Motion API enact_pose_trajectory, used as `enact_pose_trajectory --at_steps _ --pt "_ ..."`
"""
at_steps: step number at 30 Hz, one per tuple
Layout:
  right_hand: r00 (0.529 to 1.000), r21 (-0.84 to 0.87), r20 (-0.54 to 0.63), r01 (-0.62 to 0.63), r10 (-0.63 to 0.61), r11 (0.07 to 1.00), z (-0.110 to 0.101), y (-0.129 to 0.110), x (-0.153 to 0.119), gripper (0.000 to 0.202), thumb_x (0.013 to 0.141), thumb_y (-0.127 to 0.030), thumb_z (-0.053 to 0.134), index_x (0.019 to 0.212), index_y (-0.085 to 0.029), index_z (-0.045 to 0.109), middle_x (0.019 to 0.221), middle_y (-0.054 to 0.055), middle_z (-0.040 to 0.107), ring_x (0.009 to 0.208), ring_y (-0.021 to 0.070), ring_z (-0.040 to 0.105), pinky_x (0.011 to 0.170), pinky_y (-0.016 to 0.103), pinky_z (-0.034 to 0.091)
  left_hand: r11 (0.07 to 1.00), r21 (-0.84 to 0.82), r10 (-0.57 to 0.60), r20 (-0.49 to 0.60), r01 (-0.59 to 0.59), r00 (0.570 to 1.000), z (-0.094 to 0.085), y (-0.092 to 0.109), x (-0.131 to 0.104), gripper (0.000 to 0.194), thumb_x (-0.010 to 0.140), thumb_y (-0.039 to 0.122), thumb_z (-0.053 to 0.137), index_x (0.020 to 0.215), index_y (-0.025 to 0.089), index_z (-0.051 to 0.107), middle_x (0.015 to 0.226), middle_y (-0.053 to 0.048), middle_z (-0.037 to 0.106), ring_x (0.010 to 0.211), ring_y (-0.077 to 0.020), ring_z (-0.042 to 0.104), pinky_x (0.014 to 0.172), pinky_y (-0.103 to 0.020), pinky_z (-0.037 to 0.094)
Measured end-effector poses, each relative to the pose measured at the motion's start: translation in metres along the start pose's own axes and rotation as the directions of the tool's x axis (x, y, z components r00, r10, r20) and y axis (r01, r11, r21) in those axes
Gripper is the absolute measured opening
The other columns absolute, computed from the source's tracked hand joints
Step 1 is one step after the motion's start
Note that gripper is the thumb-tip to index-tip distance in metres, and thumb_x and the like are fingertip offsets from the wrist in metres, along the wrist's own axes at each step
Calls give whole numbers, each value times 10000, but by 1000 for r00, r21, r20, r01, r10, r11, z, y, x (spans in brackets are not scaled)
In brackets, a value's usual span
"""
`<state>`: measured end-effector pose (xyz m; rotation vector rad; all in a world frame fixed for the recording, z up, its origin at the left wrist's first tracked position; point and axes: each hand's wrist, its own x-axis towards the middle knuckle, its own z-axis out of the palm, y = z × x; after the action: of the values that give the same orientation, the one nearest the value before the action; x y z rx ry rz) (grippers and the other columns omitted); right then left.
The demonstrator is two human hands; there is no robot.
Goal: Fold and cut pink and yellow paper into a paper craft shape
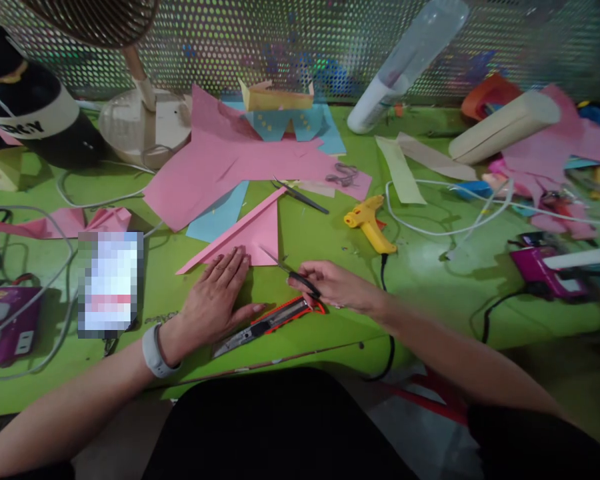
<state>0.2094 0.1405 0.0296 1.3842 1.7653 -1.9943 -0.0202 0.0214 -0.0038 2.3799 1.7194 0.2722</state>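
My left hand [221, 293] lies flat, fingers stretched out, its fingertips on the lower edge of a pink paper triangle [261, 230]. A narrow folded strip runs along the paper's long slanted side. My right hand [333, 283] is closed around the dark handle of a pair of scissors [283, 265]. Their thin tip lies over the lower right part of the triangle. Just below both hands rests an orange-edged utility knife [265, 325]. Beyond the triangle lies a slim dark pointed tool [305, 198], and a yellow glue gun [371, 223] sits to the right.
Large pink paper [250, 159] and blue sheets lie behind. At left are a phone [111, 283], a purple power box [15, 323], a fan [145, 127] and a big black bottle [35, 100]. White cables [430, 232], paper scraps and a cardboard tube [505, 127] are at right.
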Motion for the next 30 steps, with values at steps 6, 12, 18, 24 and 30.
enact_pose_trajectory --at_steps 6,12,18,24,30 --pt "1000 5 -13 20 -20 1000 0 9 4 522 703 -662 725 723 -198 487 502 -47 558 378 36 359 382 221 206 1000 7 9 -16 -9 1000 5 -1 0 875 949 689 329 1526 33 280 1605 -212 235 1498 -314 214 1213 -470 254" --pt "1000 1 6 4 -4 1000 -2 7 6 531 702 -676 719 752 -198 491 519 -42 584 350 30 324 354 219 186 1000 21 18 -28 -17 999 6 -1 -2 860 955 675 338 1521 30 285 1603 -217 240 1498 -314 214 1212 -464 252" --pt "998 53 41 51 -53 997 -2 1 11 517 723 -654 720 779 -194 492 563 -21 625 345 21 318 352 211 209 1000 8 22 -23 -22 999 3 0 -2 863 953 670 356 1536 42 256 1607 -212 234 1503 -300 203 1217 -458 245" --pt "998 73 21 63 -65 995 1 7 14 500 720 -630 734 763 -194 492 525 -50 580 357 34 357 354 210 220 999 21 27 4 -27 1000 1 0 -1 874 955 675 331 1511 1 300 1596 -228 245 1498 -305 220 1216 -453 245" --pt "999 66 14 42 -43 997 3 5 14 506 717 -642 725 762 -193 494 520 -46 588 345 33 359 344 204 217 1000 8 19 11 -19 1000 0 1 -1 874 952 678 337 1514 10 302 1598 -222 243 1500 -299 215 1217 -455 243"
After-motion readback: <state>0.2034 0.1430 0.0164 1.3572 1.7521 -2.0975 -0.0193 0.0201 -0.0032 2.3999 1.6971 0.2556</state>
